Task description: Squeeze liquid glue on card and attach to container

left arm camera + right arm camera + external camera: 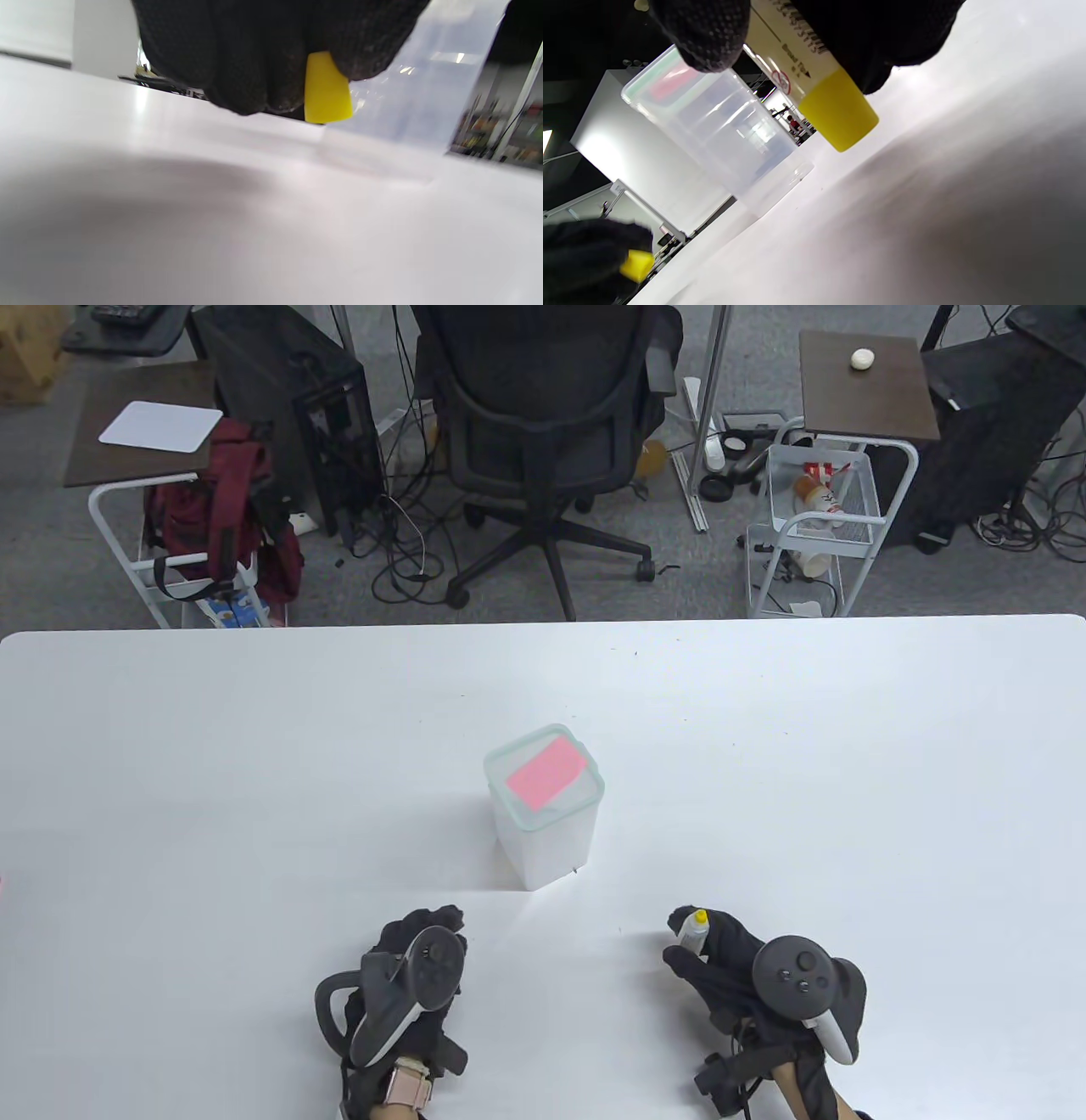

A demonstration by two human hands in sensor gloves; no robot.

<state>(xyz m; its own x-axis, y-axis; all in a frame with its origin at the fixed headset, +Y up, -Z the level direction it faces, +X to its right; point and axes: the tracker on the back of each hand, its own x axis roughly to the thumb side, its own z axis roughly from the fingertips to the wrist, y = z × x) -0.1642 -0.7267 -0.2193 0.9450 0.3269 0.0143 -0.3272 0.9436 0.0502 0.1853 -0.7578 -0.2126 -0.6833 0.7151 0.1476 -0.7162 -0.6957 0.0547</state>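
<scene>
A clear plastic container (543,823) with a green-rimmed lid stands upright in the middle of the white table (170,772). A pink card (547,772) lies flat on its lid. My right hand (683,937) grips a small glue bottle (691,935) with a yellow tip, near the container's front right. In the right wrist view the bottle (814,63) points toward the container (712,127). My left hand (424,929) rests on the table in front of the container and pinches a small yellow cap (326,89), which also shows in the right wrist view (637,264).
Beyond the table's far edge stand an office chair (543,415), a computer tower (297,407) and two wheeled carts (814,517). A sliver of something pink (2,886) shows at the table's left edge.
</scene>
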